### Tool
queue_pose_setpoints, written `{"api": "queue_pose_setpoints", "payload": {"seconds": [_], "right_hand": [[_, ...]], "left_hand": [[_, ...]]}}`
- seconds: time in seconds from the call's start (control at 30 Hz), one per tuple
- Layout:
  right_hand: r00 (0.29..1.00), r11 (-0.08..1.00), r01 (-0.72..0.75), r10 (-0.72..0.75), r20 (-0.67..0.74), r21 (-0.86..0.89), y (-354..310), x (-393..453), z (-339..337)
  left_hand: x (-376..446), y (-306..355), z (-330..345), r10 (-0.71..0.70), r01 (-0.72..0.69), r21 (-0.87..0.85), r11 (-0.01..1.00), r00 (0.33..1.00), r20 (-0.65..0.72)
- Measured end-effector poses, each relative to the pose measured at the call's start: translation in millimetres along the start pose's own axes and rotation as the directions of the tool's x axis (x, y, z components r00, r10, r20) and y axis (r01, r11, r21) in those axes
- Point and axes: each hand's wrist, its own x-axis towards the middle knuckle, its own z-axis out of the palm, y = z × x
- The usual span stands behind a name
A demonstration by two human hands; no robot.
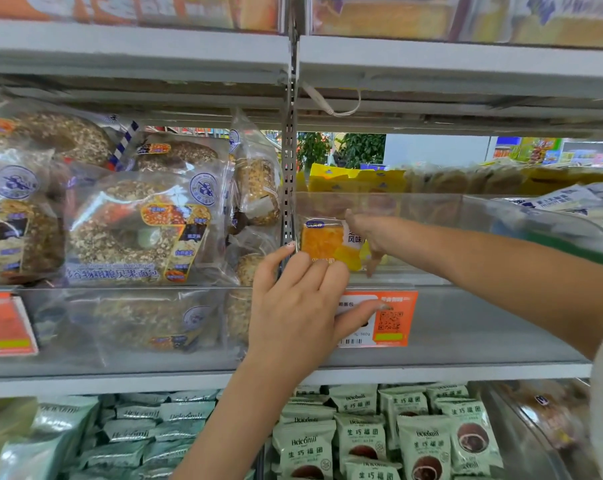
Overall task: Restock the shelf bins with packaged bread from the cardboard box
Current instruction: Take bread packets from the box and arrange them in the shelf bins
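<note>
The right hand (pixel 369 237) reaches over the clear front wall of the shelf bin (pixel 466 209) and sits inside it, seen through the plastic. Its fingers point down and curl against the right edge of a small yellow bread packet (pixel 322 245), which stands upright at the bin's left end; the plastic blurs the grip, so I cannot tell whether the fingers pinch the packet or only rest on it. The left hand (pixel 300 303) is just below and in front of the right one, outside the bin, its fingers straight and spread, fingertips touching the clear wall in front of the packet and the thumb stretched across an orange price tag (pixel 393 320) on the shelf edge. Beyond the right hand, deeper in the bin, lie more yellow packets (pixel 358 178). To the left of the left hand, bagged seeded bagels (pixel 137 226) fill the neighbouring bin. Below both hands, on the lower shelf, stand green packets (pixel 421 441) of chocolate buns.
</note>
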Motion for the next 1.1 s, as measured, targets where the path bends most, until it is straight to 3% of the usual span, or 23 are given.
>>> {"api": "queue_pose_setpoints", "payload": {"seconds": [0.1,0.17,0.23,0.27,0.33,0.4,0.47,0.5,0.53,0.57,0.6,0.63,0.7,0.8,0.9,1.0,1.1], "right_hand": [[0.977,0.951,-0.196,0.209,-0.031,0.238,-15,-35,-12],[0.982,0.93,-0.143,0.175,-0.068,0.338,-16,-54,-23],[0.983,0.912,0.056,0.021,-0.183,0.407,-7,-92,-31],[0.943,0.906,0.237,-0.127,-0.308,0.351,-1,-113,-34],[0.733,0.819,0.569,-0.464,-0.498,0.073,14,-177,-31],[0.562,0.711,0.701,-0.602,-0.567,-0.059,44,-241,-12],[0.51,0.672,0.737,-0.624,-0.593,-0.074,87,-298,23],[0.534,0.687,0.722,-0.626,-0.569,-0.079,113,-316,46],[0.605,0.731,0.678,-0.616,-0.504,-0.078,142,-330,74],[0.72,0.799,0.599,-0.565,-0.404,-0.05,172,-340,103],[0.84,0.874,0.485,-0.472,-0.269,-0.019,204,-347,135],[0.927,0.933,0.359,-0.358,-0.115,-0.017,238,-354,166],[0.975,0.975,0.179,-0.157,0.158,-0.133,297,-370,221],[0.913,0.952,0.056,0.073,0.401,-0.301,350,-383,279],[0.916,0.959,-0.1,0.193,0.352,-0.266,379,-380,307],[0.897,0.933,-0.315,0.353,0.266,-0.174,395,-380,313],[0.888,0.925,-0.34,0.376,0.265,-0.172,396,-385,315]], "left_hand": [[1,0,-3,-0.023,0.023,-0.024,0.999,0.999,0.022],[4,0,-7,-0.031,0.033,-0.043,0.999,0.998,0.062],[4,3,-13,-0.048,0.057,-0.052,0.997,0.986,0.157],[-1,7,-18,-0.063,0.075,-0.058,0.995,0.978,0.2],[-24,23,-35,-0.066,0.089,-0.101,0.991,0.976,0.208],[-64,51,-62,-0.037,0.074,-0.197,0.978,0.983,0.182],[-113,84,-92,-0.002,0.076,-0.316,0.946,0.974,0.227],[-139,100,-105,0.018,0.103,-0.375,0.921,0.952,0.304],[-164,115,-118,0.041,0.148,-0.423,0.894,0.913,0.407],[-187,129,-130,0.071,0.212,-0.457,0.864,0.847,0.527],[-210,141,-141,0.104,0.296,-0.463,0.835,0.742,0.662],[-232,152,-152,0.126,0.389,-0.421,0.82,0.594,0.795],[-281,168,-173,0.123,0.507,-0.259,0.822,0.287,0.95],[-344,180,-200,0.083,0.604,-0.077,0.793,0.019,0.996],[-370,183,-207,0.033,0.632,0.052,0.773,-0.122,0.992],[-370,181,-206,-0.035,0.724,0.161,0.67,-0.186,0.982],[-369,182,-206,-0.033,0.769,0.227,0.598,-0.259,0.965]]}}
